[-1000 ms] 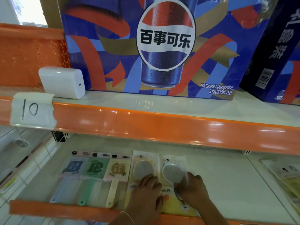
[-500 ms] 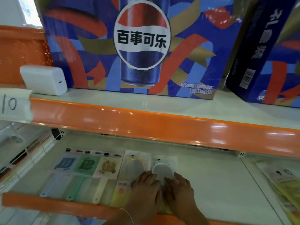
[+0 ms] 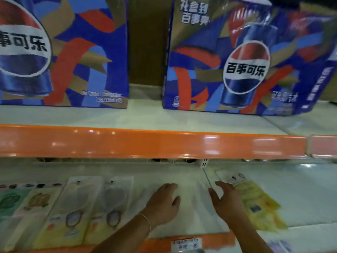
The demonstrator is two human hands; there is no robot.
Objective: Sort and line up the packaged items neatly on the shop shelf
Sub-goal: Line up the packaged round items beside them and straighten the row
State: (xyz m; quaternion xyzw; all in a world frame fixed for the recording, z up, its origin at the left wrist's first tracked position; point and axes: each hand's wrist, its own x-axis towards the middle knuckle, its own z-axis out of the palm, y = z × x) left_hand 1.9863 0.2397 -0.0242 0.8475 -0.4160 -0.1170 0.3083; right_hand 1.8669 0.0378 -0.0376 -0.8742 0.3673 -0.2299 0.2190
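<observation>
Fingers [image 3: 172,187] of my left hand [image 3: 164,203] hang loosely curled and hold nothing, over bare shelf [image 3: 191,207] just right of the lined-up packets [image 3: 107,207]. My right hand [image 3: 226,199] is spread wide, fingers touching the yellow packet [image 3: 259,203] lying askew, well right of that row.

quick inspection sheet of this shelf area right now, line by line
surface: pale lower shelf with an orange front rail
job's things: row of flat packets lined up at left; yellow packet lying askew at right
clutter: price label on the rail
grippers: left hand open over bare shelf; right hand open, fingers spread, beside the yellow packet
cables: nothing seen
surroundings: two cola cartons on the upper shelf
</observation>
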